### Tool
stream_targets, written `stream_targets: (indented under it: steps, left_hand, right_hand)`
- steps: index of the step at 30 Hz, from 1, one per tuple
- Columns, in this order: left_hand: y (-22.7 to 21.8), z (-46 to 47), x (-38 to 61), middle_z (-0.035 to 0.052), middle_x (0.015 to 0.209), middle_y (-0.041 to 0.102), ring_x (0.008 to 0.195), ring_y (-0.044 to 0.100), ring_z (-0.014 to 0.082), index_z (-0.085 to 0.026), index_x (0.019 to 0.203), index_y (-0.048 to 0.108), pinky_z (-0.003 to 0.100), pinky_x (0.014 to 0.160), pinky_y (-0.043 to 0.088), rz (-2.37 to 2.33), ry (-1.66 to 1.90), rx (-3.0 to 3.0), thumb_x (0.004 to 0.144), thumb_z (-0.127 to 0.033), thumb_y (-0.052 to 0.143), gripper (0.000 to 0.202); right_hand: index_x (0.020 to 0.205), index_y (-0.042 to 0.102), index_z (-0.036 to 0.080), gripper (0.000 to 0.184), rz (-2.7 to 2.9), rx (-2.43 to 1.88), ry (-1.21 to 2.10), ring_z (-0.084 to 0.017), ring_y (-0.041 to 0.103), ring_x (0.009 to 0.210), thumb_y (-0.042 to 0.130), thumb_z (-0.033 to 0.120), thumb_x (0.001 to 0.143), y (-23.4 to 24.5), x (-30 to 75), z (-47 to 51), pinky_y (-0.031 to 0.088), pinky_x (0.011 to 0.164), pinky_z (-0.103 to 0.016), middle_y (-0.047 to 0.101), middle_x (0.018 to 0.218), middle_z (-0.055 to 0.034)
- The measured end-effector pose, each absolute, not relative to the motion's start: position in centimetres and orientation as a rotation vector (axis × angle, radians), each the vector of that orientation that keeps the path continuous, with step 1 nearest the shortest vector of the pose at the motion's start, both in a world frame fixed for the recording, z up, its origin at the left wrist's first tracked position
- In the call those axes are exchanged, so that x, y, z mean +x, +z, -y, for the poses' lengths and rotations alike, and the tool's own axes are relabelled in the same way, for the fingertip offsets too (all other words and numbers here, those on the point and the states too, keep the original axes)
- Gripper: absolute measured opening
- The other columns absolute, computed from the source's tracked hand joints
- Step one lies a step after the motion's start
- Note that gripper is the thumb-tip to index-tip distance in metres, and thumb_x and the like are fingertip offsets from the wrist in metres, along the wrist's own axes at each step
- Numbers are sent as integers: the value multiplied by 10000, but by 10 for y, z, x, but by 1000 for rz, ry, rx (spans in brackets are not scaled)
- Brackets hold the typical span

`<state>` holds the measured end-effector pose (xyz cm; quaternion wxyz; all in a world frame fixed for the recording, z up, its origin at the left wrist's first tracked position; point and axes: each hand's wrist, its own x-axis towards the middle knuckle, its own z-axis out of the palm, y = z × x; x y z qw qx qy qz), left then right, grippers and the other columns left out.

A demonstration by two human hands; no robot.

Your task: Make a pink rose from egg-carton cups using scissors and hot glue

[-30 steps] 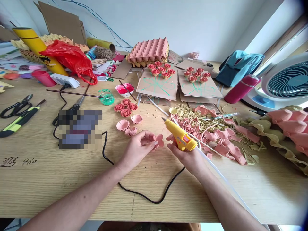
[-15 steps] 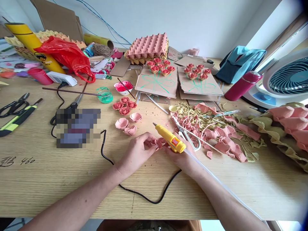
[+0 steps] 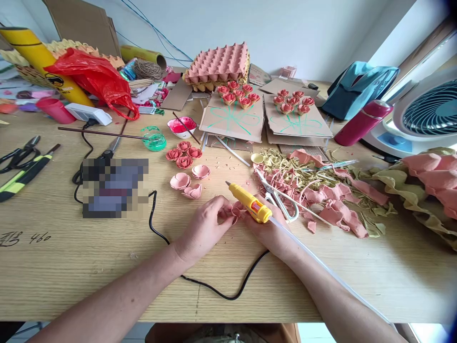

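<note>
My left hand (image 3: 204, 226) pinches a small pink paper flower piece (image 3: 235, 209) just above the wooden table (image 3: 71, 257). My right hand (image 3: 268, 232) grips a yellow glue gun (image 3: 248, 203), nozzle pointing up-left, and its fingers also touch the pink piece. A long white glue stick (image 3: 321, 267) trails from the gun's back. The gun's black cord (image 3: 214, 288) loops across the table in front of me. Finished pink and red paper flowers (image 3: 185, 166) lie just beyond my left hand.
White-handled scissors (image 3: 280, 202) and a heap of pink and tan paper scraps (image 3: 321, 190) lie right of the gun. Cardboard sheets with flowers (image 3: 233, 116), egg trays (image 3: 218, 64), a paint bowl (image 3: 182, 126), a fan (image 3: 426, 114), a red bottle (image 3: 360, 123) and black scissors (image 3: 17, 152) ring the area.
My right hand lowered the glue gun and moved left to meet my left hand. Both hands now close together on the pink piece, which earlier stood apart from the right hand.
</note>
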<state>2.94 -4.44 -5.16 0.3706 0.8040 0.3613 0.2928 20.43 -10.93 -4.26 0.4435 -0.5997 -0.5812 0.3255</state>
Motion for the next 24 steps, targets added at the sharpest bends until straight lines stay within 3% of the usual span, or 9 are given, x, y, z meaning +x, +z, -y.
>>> stream_targets:
  steps: [5,12,24]
  left_hand:
    - [-54,45,29,30,892,722,781,695,171,-196,901,626,308,754,568,-913,788,2108,862,-132,650,79]
    - [-58,40,31,32,877,733,740,695,156,-186,930,657,283,710,576,-872,811,2004,868,-143,643,78]
    - [-60,41,32,36,890,722,739,686,158,-182,930,655,290,707,565,-905,821,2035,857,-137,657,85]
  right_hand:
    - [913,653,246,65,1453,-1539,771,-196,681,848,602,220,881,-45,205,108,521,722,-308,680,827,-4]
    - [944,644,261,94,1475,-1587,695,-200,668,815,643,255,850,-52,208,107,520,667,-307,713,901,-4]
    - [946,649,236,80,1496,-1586,715,-201,651,777,622,240,871,-45,204,104,516,688,-334,640,787,-15]
